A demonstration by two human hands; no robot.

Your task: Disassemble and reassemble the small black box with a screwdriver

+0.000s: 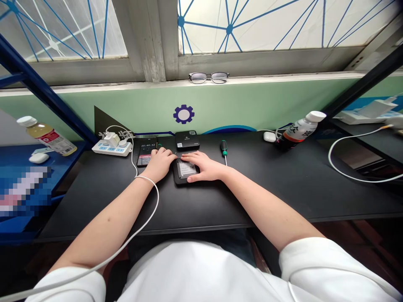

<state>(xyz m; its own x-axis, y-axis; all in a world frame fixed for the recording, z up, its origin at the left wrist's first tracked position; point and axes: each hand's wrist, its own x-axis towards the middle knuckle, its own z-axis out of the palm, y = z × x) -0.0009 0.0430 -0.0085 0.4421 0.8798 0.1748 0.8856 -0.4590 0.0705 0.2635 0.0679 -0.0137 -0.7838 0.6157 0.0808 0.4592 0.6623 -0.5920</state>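
A flat black case [179, 181] with rounded corners lies on the black desk. A silvery labelled plate [187, 168] shows on its upper face. My right hand [204, 167] rests over the case's right side, thumb on the near part and outstretched fingers along the far edge. At the far left corner of the case is my left hand [161, 163], its fingers curled close together; whatever is between the fingertips is too small to make out. Just left of it lies a phone [147, 152] with a running timer. Behind the case sits a second flat black box [187, 141] with printed labels.
A green-and-black screwdriver [223, 147] lies right of the box. A white power strip [111, 147] stands at left, its white cable [157, 197] crossing my left forearm. Bottles stand at left [52, 136] and right [299, 131]. Glasses [209, 78] rest on the sill.
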